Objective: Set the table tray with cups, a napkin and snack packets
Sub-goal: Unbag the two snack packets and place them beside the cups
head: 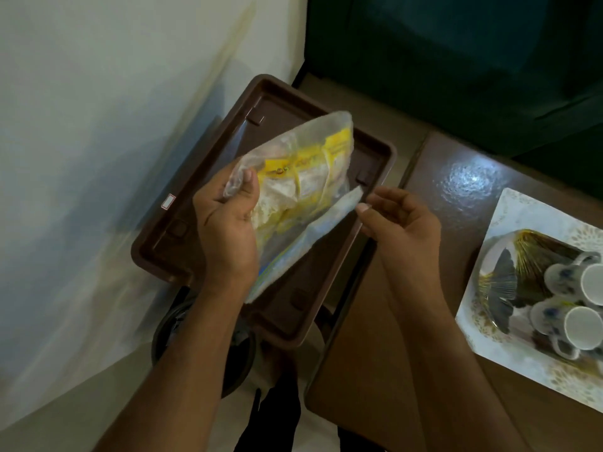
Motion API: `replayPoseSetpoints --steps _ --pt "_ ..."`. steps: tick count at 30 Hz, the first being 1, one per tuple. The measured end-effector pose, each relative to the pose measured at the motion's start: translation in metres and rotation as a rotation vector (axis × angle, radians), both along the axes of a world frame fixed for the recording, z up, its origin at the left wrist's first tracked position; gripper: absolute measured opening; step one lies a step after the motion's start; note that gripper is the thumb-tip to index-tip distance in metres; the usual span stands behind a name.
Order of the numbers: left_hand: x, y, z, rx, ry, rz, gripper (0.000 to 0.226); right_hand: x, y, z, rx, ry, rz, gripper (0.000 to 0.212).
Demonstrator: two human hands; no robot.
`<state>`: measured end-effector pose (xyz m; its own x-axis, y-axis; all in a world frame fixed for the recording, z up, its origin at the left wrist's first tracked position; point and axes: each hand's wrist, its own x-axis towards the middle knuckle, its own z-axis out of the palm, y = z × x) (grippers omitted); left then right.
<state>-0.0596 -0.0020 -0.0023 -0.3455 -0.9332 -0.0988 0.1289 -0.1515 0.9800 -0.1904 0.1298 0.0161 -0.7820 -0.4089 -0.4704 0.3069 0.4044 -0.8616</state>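
Judging from how things lie, the snack-packet step is in hand. A clear plastic bag (pixel 303 184) holding yellow snack packets (pixel 313 164) is gripped by the left hand (pixel 225 220), thumb and fingers clenched on a bunched corner of it, and is held in the air above a brown tray (pixel 169 236), which appears to be turned underside up beside the wall. The right hand (pixel 396 220) is half curled, its thumb and forefinger at the loose flap of the bag; whether the flap is truly pinched or only touched cannot be told.

Off to the right, on the dark table (pixel 375 337), a white patterned tray (pixel 509 223) is seen, and white cups (pixel 574 298) are gathered at its far-right side. No napkin can be made out, and no packets are laid there.

For the next move, the mouth of the bag would need to be opened with the right hand while the bag is steadied by the left, so that packets may be drawn out and carried across to the white patterned tray. Thin film is likely to slip or tear, so a gentle pull is called for.
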Motion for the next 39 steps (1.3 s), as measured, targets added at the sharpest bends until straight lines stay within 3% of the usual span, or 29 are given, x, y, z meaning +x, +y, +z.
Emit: replayPoseSetpoints --steps 7,10,12,14,16,17,20,22,24,28,31,33,35,39 --pt "0.004 -0.009 0.011 -0.125 0.028 -0.076 0.042 -0.006 -0.016 0.002 0.023 0.296 0.134 0.064" --pt "0.002 -0.015 0.016 -0.231 -0.013 -0.087 0.046 -0.011 -0.027 0.002 0.044 0.544 0.271 0.072" --pt "0.000 -0.019 0.019 -0.253 -0.014 -0.088 0.045 -0.013 -0.035 0.002 0.082 0.727 0.361 0.063" --pt "-0.002 -0.022 0.018 -0.241 -0.003 -0.072 0.038 -0.016 -0.043 0.003 0.133 0.867 0.410 0.033" --pt "-0.002 -0.026 0.018 -0.241 -0.019 -0.073 0.024 -0.018 -0.047 0.004 0.130 0.884 0.389 0.013" --pt "0.001 -0.030 0.016 -0.264 -0.065 -0.128 0.013 -0.018 -0.047 0.006 0.110 0.872 0.366 0.010" --pt "0.012 -0.038 0.005 -0.320 -0.270 -0.258 0.057 -0.010 -0.049 0.013 0.051 0.891 0.323 0.016" --pt "0.014 -0.035 -0.001 -0.304 -0.361 -0.205 0.040 -0.004 -0.050 0.016 -0.015 0.915 0.302 0.018" --pt "0.012 -0.029 -0.006 -0.301 -0.360 -0.097 0.014 -0.001 -0.049 0.014 -0.098 0.874 0.291 0.029" --pt "0.000 -0.029 0.002 -0.164 -0.255 0.036 0.035 -0.011 -0.040 0.004 -0.095 0.439 0.281 0.072" --pt "-0.006 -0.032 0.005 -0.111 -0.192 0.080 0.021 -0.018 -0.034 -0.006 -0.155 0.264 0.249 0.041" --pt "-0.008 -0.036 0.005 -0.116 -0.173 0.114 0.040 -0.018 -0.035 -0.011 -0.174 0.244 0.206 0.021" --pt "-0.004 -0.042 0.000 -0.121 -0.209 0.068 0.059 -0.015 -0.039 -0.012 -0.197 0.206 0.158 0.015" --pt "0.014 -0.048 -0.014 0.049 -0.258 -0.059 0.051 -0.008 -0.048 -0.010 -0.251 0.130 0.108 0.014"
